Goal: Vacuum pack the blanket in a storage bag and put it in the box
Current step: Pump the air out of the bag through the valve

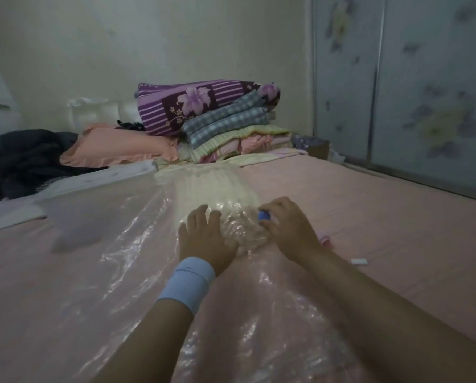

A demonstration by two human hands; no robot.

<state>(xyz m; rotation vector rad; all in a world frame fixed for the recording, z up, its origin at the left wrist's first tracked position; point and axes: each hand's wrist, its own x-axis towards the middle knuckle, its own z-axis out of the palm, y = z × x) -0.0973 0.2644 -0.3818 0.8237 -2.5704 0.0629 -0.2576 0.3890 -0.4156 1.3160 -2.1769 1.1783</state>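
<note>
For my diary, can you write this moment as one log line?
left hand presses storage bag | right hand pinches blue valve cap | blanket inside bag

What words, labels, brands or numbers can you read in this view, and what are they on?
None can be read.
wristband: a small dark mark, too blurred to read.
white strip of the storage bag: no legible print.
blue cap pinched by the right hand: no visible lettering.
small white piece on the bed sheet: too small to tell.
</note>
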